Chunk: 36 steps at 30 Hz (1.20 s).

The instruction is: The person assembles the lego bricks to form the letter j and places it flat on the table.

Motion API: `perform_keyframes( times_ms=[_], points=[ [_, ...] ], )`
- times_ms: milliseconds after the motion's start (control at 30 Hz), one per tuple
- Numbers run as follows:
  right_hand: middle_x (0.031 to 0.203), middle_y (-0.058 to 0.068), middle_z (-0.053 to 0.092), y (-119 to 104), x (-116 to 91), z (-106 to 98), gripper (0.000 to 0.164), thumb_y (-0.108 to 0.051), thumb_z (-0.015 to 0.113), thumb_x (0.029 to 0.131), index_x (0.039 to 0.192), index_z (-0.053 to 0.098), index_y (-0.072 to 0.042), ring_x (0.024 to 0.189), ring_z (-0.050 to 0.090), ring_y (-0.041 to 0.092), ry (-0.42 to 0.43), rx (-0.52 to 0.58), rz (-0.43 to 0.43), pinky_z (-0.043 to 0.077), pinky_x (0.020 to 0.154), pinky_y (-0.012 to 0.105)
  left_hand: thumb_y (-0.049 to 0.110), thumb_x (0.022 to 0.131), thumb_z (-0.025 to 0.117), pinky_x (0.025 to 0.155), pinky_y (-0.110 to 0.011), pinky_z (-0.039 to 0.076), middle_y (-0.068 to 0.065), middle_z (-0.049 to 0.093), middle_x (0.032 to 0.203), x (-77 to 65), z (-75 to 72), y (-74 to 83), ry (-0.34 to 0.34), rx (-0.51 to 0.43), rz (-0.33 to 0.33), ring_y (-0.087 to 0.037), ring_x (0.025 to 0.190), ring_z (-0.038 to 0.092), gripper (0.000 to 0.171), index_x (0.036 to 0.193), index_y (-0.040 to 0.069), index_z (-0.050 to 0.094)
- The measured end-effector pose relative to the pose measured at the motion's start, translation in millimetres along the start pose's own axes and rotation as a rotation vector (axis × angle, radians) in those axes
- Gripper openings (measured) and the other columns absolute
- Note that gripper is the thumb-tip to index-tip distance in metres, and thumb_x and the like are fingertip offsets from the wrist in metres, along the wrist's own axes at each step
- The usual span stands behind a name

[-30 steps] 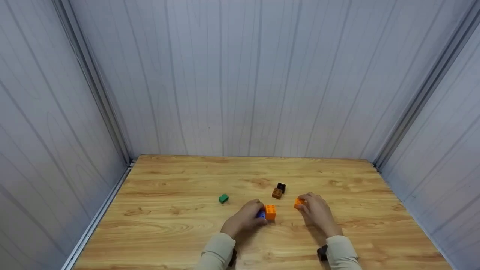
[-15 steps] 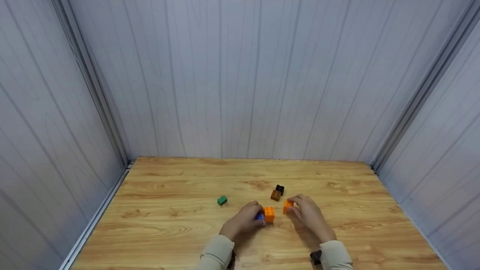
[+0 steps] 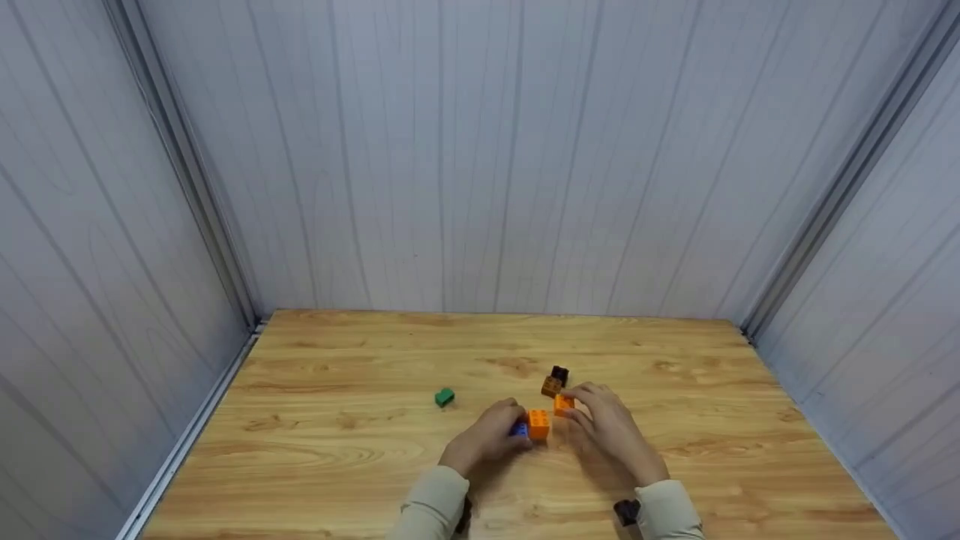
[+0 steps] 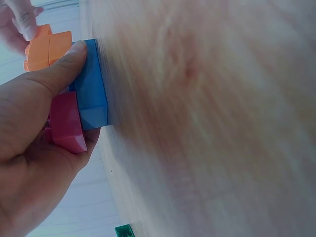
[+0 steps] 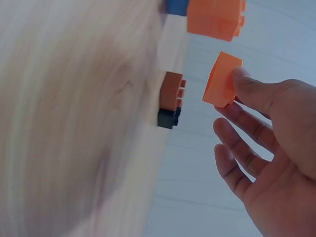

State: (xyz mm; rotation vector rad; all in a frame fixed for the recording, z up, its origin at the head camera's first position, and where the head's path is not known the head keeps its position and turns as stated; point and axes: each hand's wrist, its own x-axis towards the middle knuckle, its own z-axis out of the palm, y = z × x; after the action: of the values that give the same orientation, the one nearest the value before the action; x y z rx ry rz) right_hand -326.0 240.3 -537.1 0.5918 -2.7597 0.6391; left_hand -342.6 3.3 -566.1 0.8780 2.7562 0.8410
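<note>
My left hand (image 3: pixel 491 435) grips a small toy-brick assembly on the wooden table. In the left wrist view it has a long blue brick (image 4: pixel 92 96) at the bottom, with a dark pink brick (image 4: pixel 66 121) and orange bricks (image 4: pixel 49 52) on top. The thumb lies along the orange and blue pieces. My right hand (image 3: pixel 611 424) pinches a loose orange brick (image 5: pixel 224 81) between thumb and index finger, the other fingers loosely bent. That brick is held above the table, just right of the assembly, its studs turned toward the palm side in the right wrist view.
A brown brick (image 3: pixel 551 386) and a black brick (image 3: pixel 560 374) lie together beyond the right hand. A green brick (image 3: pixel 444 397) sits alone to the left. Pale panel walls (image 3: pixel 480 165) enclose the table (image 3: pixel 337 465) at the back and sides.
The right hand has carried its orange brick leftward, close to the assembly. My left hand keeps its hold in nearly the same place.
</note>
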Motion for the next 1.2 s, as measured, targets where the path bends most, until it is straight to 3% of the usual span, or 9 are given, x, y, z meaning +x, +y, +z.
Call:
perform_keyframes(
  times_ms=[200,500,833,1100,1200],
  points=[
    [0.116,0.004,0.071,-8.2,2.2,-5.4,0.030,-0.021,0.072,0.095,0.123,0.072,-0.014,0.107,0.065,0.028,0.025,-0.006,-0.044,0.053,0.093,0.050,0.033,0.096,0.072,0.085,-0.026,0.049,-0.002,0.062,0.108,2.3,0.1,-0.2,0.003,0.002,-0.005,-0.006,0.089,0.052,0.036,0.119,0.006,0.068],
    [0.121,0.002,0.071,-17.8,3.3,-3.5,0.031,-0.019,0.071,0.095,0.126,0.071,-0.015,0.108,0.063,0.024,-0.010,0.054,-0.118,0.054,0.093,0.047,0.032,0.096,0.072,0.081,-0.025,0.048,-0.002,0.061,0.106,0.9,1.3,-1.1,-0.004,-0.045,-0.020,-0.006,0.087,0.052,0.033,0.117,0.007,0.068],
    [0.122,0.002,0.070,-25.0,2.7,-0.1,0.031,-0.023,0.070,0.096,0.126,0.071,-0.016,0.114,0.064,0.024,-0.042,0.029,-0.157,0.051,0.102,0.049,0.030,0.096,0.072,0.079,-0.023,0.046,-0.001,0.061,0.105,0.2,2.2,0.8,-0.007,-0.047,-0.017,-0.005,0.085,0.049,0.030,0.115,0.007,0.069],
    [0.116,-0.001,0.071,-28.3,4.1,0.3,0.030,-0.022,0.071,0.094,0.124,0.073,-0.018,0.109,0.064,0.021,-0.023,0.017,-0.206,0.052,0.095,0.047,0.029,0.096,0.072,0.079,-0.023,0.045,-0.005,0.061,0.106,-1.5,1.1,-2.0,0.019,-0.013,0.040,-0.006,0.085,0.047,0.032,0.116,0.004,0.068],
    [0.115,-0.001,0.071,-29.2,4.5,-0.3,0.030,-0.023,0.072,0.094,0.124,0.074,-0.018,0.107,0.064,0.021,-0.026,0.028,-0.198,0.053,0.094,0.046,0.029,0.097,0.072,0.079,-0.023,0.045,-0.004,0.061,0.106,-2.3,0.2,-1.3,0.010,-0.034,0.018,-0.006,0.085,0.048,0.031,0.116,0.005,0.068]
  ],
)
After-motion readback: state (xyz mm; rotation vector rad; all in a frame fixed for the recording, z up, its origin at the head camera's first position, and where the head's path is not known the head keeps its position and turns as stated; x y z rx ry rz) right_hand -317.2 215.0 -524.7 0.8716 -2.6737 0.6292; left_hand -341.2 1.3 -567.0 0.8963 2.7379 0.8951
